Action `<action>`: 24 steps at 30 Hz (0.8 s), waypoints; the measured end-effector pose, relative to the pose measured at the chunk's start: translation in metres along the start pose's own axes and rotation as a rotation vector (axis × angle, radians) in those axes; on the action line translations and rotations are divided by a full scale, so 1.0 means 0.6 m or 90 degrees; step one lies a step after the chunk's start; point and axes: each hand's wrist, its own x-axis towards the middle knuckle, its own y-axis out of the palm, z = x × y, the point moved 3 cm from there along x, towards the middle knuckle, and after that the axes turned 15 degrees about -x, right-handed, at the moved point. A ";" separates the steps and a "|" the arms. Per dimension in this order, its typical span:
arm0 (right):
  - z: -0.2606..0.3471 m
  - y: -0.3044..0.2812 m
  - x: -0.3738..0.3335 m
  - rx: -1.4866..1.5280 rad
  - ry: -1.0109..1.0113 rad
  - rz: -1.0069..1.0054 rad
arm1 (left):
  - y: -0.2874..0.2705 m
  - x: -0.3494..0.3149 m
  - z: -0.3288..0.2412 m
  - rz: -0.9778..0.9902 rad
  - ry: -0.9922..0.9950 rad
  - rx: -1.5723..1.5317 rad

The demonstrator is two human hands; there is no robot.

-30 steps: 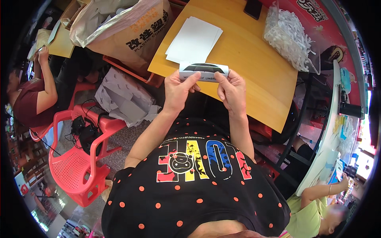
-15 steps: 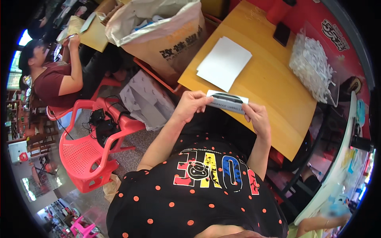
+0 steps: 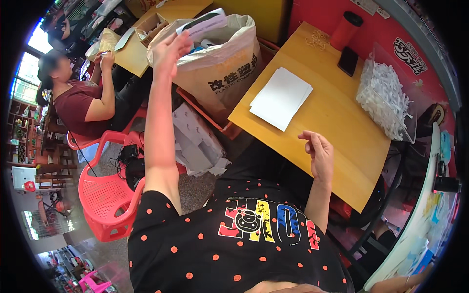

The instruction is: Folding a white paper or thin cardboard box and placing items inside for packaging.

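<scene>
My left hand [image 3: 170, 52] reaches out over the tall woven bag [image 3: 232, 75] at the back. Its fingers are apart, with the thumb away from them. Just beyond the fingertips is a white paper sleeve [image 3: 202, 24] with a dark printed band, in the air above the bag's mouth; it seems free of the grip. My right hand [image 3: 318, 151] hovers by the near edge of the wooden table [image 3: 342, 132], loosely bent and holding nothing. On the table lies a stack of white paper sheets [image 3: 281, 97], ahead of that hand.
A clear bin of white paper strips [image 3: 386, 97] stands at the table's right, near a black phone [image 3: 348, 61], a red tumbler [image 3: 346, 30] and rubber bands [image 3: 317, 40]. Left are a red plastic chair [image 3: 105, 195] holding black cables and a seated person [image 3: 90, 105].
My left hand has swung from the table's near edge up and left over the bag, and the sleeve has gone with it. My right hand has let go of the sleeve and stayed near the table.
</scene>
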 end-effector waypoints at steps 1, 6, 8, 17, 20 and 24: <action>-0.001 0.003 -0.001 -0.008 0.002 -0.002 | -0.003 0.017 0.008 0.005 0.004 0.010; 0.026 0.023 0.014 -0.361 -0.127 -0.029 | -0.017 -0.033 0.067 -0.003 -0.039 0.154; 0.037 0.046 0.029 -0.571 -0.283 -0.047 | -0.010 -0.093 0.084 0.021 -0.035 0.104; -0.004 0.085 0.066 -0.939 -0.493 0.043 | -0.007 -0.345 0.176 -0.016 -0.243 -0.023; -0.006 0.090 0.064 -0.946 -0.531 0.028 | -0.010 -0.391 0.196 0.008 -0.312 -0.077; -0.016 0.091 0.067 -0.930 -0.617 -0.036 | 0.020 -0.408 0.202 0.034 -0.360 -0.100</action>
